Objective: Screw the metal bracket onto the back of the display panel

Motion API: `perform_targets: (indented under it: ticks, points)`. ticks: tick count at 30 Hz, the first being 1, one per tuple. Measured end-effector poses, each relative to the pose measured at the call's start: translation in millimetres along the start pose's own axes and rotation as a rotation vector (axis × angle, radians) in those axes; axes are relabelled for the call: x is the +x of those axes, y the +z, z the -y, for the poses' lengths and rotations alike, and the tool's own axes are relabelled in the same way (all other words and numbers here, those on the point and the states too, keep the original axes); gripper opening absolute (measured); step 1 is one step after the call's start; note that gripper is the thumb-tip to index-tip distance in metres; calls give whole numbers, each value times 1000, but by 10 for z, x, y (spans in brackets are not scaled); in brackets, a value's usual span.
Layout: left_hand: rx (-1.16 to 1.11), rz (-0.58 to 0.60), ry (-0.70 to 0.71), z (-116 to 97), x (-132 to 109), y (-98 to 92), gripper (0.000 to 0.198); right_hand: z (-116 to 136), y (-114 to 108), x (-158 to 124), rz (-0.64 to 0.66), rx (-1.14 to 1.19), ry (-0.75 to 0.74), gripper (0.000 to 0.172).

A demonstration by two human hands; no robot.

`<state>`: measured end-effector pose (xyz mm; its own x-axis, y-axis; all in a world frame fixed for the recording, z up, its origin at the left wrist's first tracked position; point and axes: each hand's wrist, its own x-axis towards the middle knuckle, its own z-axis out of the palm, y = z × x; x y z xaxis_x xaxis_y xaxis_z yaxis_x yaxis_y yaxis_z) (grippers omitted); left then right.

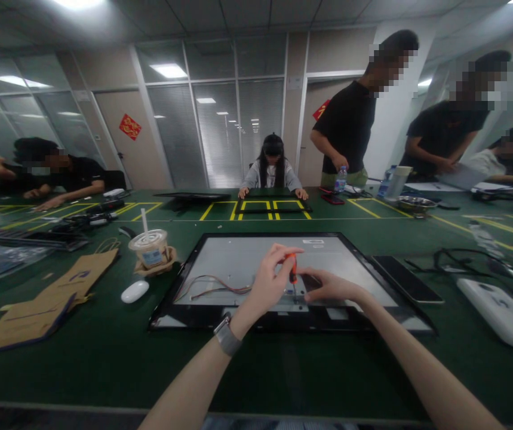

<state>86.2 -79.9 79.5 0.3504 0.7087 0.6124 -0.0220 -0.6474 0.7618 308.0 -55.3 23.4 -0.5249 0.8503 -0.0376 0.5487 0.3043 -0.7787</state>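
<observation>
A flat display panel [233, 254] lies on the table in front of me, its grey metal back up and its edge black. My left hand [269, 279] grips a screwdriver [292, 269] by its orange-and-black handle. The screwdriver stands nearly upright, with its shaft pointing down at the panel's lower middle. Beside the shaft, my right hand [333, 286] rests low over the panel, thumb and fingers apart. Small parts under its fingertips are partly hidden. Thin coloured wires [220, 285] run across the panel, left of my left hand.
Left of the panel are a lidded drink cup [151, 248] with a straw, a white oval case [135, 291] and a brown paper bag [54, 298]. A black phone [406, 279], a white device [500, 313] and cables [466, 260] lie right. Several people are around the table.
</observation>
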Motion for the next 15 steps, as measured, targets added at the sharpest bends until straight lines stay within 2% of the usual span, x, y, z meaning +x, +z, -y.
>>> perform_targets:
  ticks: [3,8,15]
  points:
    - [-25,16,-5,10,-3,-6,28,22,-3,-8,-8,-24,8,80]
    - [0,-17,-1,40,-1,3,19,37,-6,-13,7,-27,-5,78]
    - [-67,1,-5,20,4,-9,31,23,-13,-16,-7,-50,29,80]
